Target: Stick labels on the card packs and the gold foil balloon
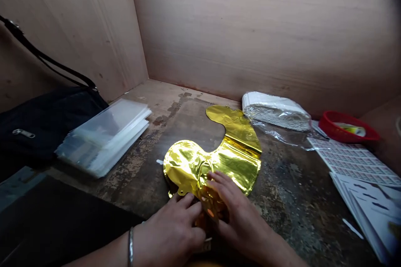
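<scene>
A flat gold foil balloon (238, 150) with curved, rounded lobes lies on the worn tabletop, its near part folded and crumpled. My left hand (178, 225) has its fingers curled on the near edge, beside a small tab with a hole; a metal bangle circles the wrist. My right hand (238, 212) is bent over the crumpled foil, fingertips pressing on its upper face and thumb lower down. Both hands grip the near part of the balloon, and the foil under them is partly hidden.
Clear plastic sleeves (106, 137) are stacked at left by a dark bag (46, 121). Behind on the right sit a plastic-wrapped white bundle (275, 110) and a red basket (335, 129). Printed sheets (357, 160) and white cards (369, 204) lie at right. Wooden panels (250, 29) enclose the table.
</scene>
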`<state>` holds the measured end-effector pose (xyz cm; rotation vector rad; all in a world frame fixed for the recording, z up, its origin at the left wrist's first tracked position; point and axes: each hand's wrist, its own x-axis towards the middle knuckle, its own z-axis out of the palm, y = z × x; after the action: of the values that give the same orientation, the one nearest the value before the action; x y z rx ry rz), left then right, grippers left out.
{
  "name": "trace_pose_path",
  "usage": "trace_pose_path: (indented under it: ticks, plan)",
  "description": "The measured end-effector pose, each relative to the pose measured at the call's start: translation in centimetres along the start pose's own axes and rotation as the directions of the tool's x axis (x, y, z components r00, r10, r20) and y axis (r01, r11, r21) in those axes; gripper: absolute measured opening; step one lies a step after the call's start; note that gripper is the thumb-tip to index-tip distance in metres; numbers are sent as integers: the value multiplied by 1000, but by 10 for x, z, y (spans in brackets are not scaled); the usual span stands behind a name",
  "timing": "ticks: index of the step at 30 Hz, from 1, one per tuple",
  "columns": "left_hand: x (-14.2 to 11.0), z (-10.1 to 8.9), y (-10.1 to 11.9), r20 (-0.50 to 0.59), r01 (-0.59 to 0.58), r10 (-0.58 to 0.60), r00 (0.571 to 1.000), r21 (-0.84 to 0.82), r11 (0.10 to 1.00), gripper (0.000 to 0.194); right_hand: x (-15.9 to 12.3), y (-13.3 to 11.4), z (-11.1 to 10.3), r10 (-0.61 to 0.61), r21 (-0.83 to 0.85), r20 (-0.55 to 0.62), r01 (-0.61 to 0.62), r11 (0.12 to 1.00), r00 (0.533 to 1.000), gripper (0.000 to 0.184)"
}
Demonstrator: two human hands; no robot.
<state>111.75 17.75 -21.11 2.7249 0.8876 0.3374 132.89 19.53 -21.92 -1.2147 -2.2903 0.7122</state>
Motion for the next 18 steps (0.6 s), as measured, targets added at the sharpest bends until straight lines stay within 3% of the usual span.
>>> trace_pose_path:
  ticks: [4, 7, 9, 11, 13, 16, 18]
  plan:
    - [1, 4, -12, -104, -43, 49, 993, 62, 997, 14, 7, 5, -19, -24, 78, 41, 20, 997, 999, 26]
    - [5, -2, -25, -110, -152, 165, 980, 120, 981, 11, 30, 17, -46, 158, 170, 83, -170, 971, 984, 29]
    - [5, 0, -33, -106, -158, 172, 979, 134, 978, 22, 57, 38, -71, 273, 144, 61, -280, 949, 960, 39]
    - [1, 15, -42, -152, -107, 127, 980, 131, 986, 44, 91, 67, -97, 343, 101, -30, -339, 935, 939, 41]
    - [-7, 41, -52, -236, -81, 105, 966, 108, 991, 55, 128, 97, -121, 413, 30, -177, -415, 909, 893, 34]
    - [-17, 82, -66, -251, -16, 31, 968, 62, 998, 59, 173, 128, -145, 427, -110, -366, -495, 862, 827, 25]
    - [-18, 94, -72, -253, -12, 23, 967, 46, 999, 58, 188, 131, -151, 393, -201, -454, -521, 830, 800, 24]
